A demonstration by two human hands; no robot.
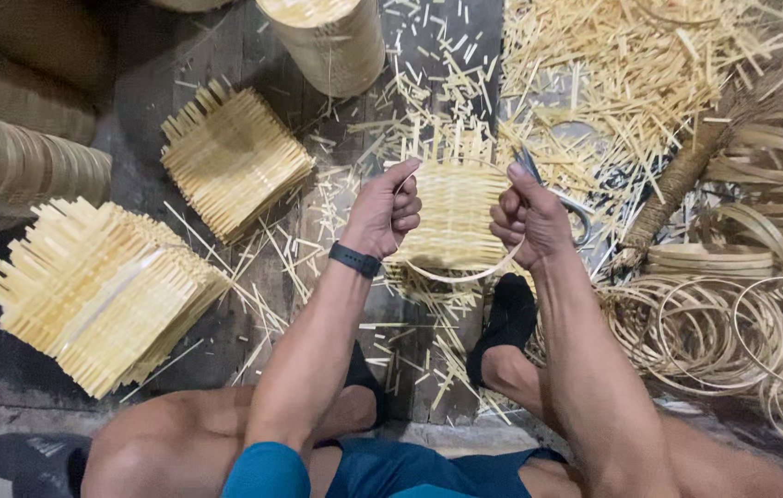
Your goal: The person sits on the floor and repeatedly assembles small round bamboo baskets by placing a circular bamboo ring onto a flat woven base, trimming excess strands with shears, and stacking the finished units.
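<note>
Both hands pinch one small woven basket [454, 214] by its thin hoop rim [451, 275], and every place below is given relative to that basket. The left hand [382, 212] closes thumb and forefinger on the rim's left side; the right hand [528, 217] is curled shut on the right side, and what looks like a pair of scissors [557, 198] is tucked in that fist, though the blades are hard to make out. The basket sits between the two hands, held over the floor ahead of the person's feet, its mouth turned toward the camera and its uncut stakes pointing away. Neither hand is clearly nearer; the rim runs left to right from one grip to the other.

Far left of the basket lies a large untrimmed basket [101, 290], with a smaller one [235, 157] between it and the hands. Beyond the basket, loose splint offcuts [631, 55] cover the ground. To its right lie coiled hoops [714, 332], leaving open room mainly just below it, toward the person's lap.
</note>
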